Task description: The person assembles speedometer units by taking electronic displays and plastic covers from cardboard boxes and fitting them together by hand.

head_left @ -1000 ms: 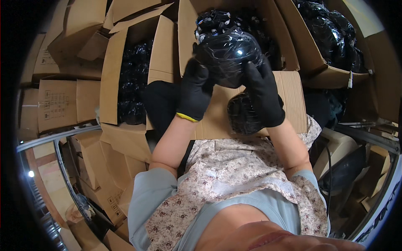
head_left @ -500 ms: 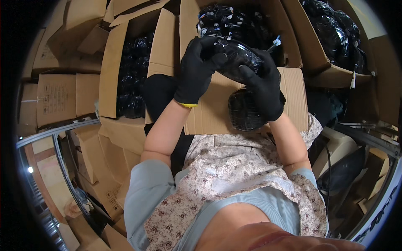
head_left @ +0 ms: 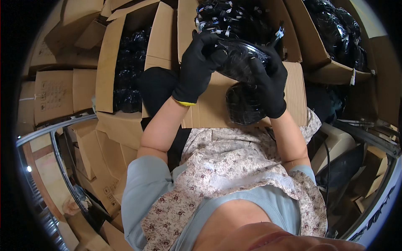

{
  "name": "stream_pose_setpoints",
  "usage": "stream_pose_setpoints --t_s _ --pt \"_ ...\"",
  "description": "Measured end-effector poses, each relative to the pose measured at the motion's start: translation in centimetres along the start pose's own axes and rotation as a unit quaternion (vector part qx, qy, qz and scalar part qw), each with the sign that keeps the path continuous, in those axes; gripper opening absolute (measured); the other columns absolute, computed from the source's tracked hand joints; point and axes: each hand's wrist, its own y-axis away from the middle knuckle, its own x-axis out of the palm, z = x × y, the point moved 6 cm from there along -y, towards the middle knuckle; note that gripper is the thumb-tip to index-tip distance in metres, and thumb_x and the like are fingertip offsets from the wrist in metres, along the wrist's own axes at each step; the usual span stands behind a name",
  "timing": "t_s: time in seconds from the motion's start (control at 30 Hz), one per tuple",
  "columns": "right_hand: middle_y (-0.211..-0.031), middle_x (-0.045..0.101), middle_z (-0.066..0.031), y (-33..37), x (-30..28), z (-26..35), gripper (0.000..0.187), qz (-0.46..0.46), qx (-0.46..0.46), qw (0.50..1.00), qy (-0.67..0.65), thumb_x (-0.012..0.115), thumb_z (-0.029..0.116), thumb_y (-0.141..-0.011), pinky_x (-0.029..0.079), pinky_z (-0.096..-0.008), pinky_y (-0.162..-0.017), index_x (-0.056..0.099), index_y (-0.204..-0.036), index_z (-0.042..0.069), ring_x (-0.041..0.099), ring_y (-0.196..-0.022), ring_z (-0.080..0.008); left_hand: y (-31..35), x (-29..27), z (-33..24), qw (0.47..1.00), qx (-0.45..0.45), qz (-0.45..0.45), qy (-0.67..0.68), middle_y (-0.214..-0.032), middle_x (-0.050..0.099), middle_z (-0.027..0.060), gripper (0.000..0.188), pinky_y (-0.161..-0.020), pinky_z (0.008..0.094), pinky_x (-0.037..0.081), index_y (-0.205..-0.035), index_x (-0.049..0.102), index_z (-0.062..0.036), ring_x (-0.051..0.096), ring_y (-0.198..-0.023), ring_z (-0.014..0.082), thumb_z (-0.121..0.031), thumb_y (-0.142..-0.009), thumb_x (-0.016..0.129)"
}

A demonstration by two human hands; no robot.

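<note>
A: Okay, hands?
B: Both in black gloves. Left hand (head_left: 197,67) and right hand (head_left: 268,81) each have their grip clamped on one glossy black wrapped bundle (head_left: 238,58), left hand on its left end, right hand on its right and underside.
A: Where's the bundle sit?
B: Held up between the two grips, just above the open cardboard box (head_left: 247,25) full of similar black bundles.
A: Anything else close?
B: Second black bundle (head_left: 243,104) just below the right grip, lying on a cardboard flap (head_left: 209,104). Another open box (head_left: 121,71) of black bundles left of the left grip.
</note>
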Motion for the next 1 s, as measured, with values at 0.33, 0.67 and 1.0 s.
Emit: stream_pose_setpoints --t_s 0.33,0.67,1.0 --pt "-0.123 0.058 -0.0136 -0.4 0.2 3.2 0.047 0.066 -0.286 0.948 0.123 0.08 0.002 -0.065 0.047 -0.0386 -0.094 0.063 -0.109 0.007 0.057 -0.111 -0.0307 1.4 0.0 -5.1 0.945 0.261 0.036 -0.196 -0.101 0.062 0.0063 0.04 -0.081 0.029 0.05 -0.104 0.062 -0.0066 0.061 -0.09 0.0179 -0.003 -0.069 0.083" --pt "-0.117 0.057 -0.0118 0.4 0.9 4.2 0.045 0.012 -0.321 0.935 0.153 0.084 0.005 -0.064 0.051 -0.0354 -0.086 0.064 -0.104 0.009 0.056 -0.108 -0.0316 1.9 0.6 -5.3 0.92 0.294 0.062 -0.251 -0.098 0.061 0.0073 0.038 -0.082 0.0317 0.048 -0.101 0.062 -0.0059 0.059 -0.094 0.0218 0.001 -0.069 0.08" --pt "-0.128 0.056 -0.0124 -0.5 0.0 -0.1 0.074 0.07 -0.002 0.997 -0.045 0.071 0.011 -0.079 0.048 -0.0358 -0.096 0.036 -0.144 0.004 0.057 -0.112 -0.0207 1.8 -1.8 -0.3 0.995 0.056 -0.068 0.045 -0.11 0.056 0.0041 0.053 -0.094 0.0323 0.045 -0.122 0.05 -0.0048 0.053 -0.106 0.0139 -0.019 -0.081 0.079"
